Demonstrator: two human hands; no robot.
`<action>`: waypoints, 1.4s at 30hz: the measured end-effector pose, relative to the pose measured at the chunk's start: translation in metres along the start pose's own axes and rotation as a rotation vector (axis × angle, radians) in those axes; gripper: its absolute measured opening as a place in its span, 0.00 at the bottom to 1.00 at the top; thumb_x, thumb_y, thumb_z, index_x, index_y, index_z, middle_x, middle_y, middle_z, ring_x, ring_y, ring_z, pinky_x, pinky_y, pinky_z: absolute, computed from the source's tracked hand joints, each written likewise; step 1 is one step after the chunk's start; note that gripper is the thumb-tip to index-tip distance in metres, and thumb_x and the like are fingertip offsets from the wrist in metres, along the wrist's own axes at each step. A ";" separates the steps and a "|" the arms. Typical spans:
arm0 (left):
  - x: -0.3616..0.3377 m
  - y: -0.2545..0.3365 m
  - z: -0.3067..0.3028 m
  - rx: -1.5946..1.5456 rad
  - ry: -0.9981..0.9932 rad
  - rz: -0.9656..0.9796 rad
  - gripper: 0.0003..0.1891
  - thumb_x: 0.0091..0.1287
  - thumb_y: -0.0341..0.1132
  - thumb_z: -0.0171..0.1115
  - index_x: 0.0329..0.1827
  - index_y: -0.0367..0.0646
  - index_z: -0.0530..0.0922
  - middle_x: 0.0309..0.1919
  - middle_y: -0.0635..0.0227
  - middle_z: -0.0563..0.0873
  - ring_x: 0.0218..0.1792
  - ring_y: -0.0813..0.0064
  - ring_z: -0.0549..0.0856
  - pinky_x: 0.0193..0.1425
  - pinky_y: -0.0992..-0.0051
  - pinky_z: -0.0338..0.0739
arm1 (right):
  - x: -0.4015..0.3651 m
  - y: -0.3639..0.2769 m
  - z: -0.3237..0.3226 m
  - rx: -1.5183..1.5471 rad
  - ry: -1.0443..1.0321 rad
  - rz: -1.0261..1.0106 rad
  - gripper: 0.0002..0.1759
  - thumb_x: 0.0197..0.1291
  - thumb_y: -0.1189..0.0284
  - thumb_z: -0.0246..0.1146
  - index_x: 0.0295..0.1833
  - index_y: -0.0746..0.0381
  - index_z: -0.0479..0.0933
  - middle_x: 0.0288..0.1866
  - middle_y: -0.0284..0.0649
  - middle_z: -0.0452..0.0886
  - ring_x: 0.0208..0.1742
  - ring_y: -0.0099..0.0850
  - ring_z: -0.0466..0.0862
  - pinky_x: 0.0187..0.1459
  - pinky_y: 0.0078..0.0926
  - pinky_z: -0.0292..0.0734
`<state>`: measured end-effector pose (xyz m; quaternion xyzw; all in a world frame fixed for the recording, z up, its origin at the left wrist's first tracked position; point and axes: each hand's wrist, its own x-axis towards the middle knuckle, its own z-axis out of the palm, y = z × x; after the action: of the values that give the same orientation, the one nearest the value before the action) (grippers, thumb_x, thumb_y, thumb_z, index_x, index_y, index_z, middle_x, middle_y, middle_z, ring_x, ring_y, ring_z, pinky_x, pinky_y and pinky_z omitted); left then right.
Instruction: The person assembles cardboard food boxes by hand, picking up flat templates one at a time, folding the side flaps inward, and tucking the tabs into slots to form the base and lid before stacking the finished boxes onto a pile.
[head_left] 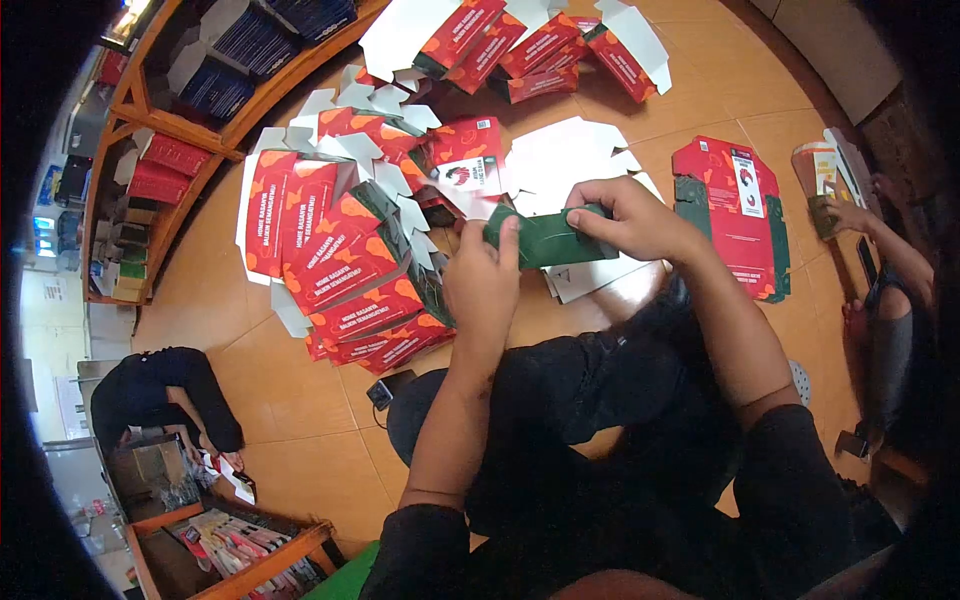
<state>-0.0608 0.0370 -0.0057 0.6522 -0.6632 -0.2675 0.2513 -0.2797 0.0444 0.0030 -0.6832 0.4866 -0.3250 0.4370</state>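
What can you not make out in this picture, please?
Head view only.
Ends of the green carton: covered by the left hand and right hand.
Lower red cartons: hidden under overlapping ones.
Most of the person at right: cut off by the dark lens edge.
Dark thing on the floor: too small to name.

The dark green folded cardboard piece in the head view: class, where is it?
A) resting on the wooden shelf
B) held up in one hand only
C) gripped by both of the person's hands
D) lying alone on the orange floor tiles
C: the left hand and the right hand each grip one end of the dark green folded cardboard piece, beside the fanned pile of red printed flat cartons.
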 end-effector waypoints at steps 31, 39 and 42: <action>-0.014 0.006 0.001 -0.181 -0.088 0.413 0.09 0.72 0.35 0.58 0.43 0.41 0.85 0.30 0.53 0.86 0.33 0.54 0.87 0.37 0.64 0.78 | 0.000 0.002 0.010 -0.137 -0.057 -0.217 0.12 0.68 0.65 0.59 0.40 0.65 0.77 0.33 0.45 0.79 0.39 0.42 0.79 0.43 0.36 0.72; -0.015 0.011 -0.005 -0.053 -0.081 0.399 0.11 0.72 0.39 0.59 0.47 0.43 0.84 0.31 0.53 0.87 0.34 0.51 0.87 0.38 0.61 0.79 | 0.000 0.000 0.006 -0.142 -0.015 -0.181 0.11 0.67 0.66 0.60 0.40 0.65 0.77 0.32 0.44 0.79 0.37 0.37 0.78 0.43 0.34 0.72; -0.011 0.011 -0.012 -0.085 -0.179 0.264 0.12 0.73 0.41 0.58 0.48 0.44 0.84 0.31 0.52 0.87 0.34 0.50 0.87 0.38 0.60 0.79 | -0.001 -0.001 0.002 -0.099 0.004 -0.151 0.11 0.67 0.66 0.60 0.38 0.64 0.77 0.32 0.44 0.79 0.36 0.37 0.78 0.42 0.33 0.72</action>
<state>-0.0600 0.0475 0.0104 0.5218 -0.7509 -0.3171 0.2518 -0.2781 0.0464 0.0031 -0.7379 0.4502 -0.3339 0.3760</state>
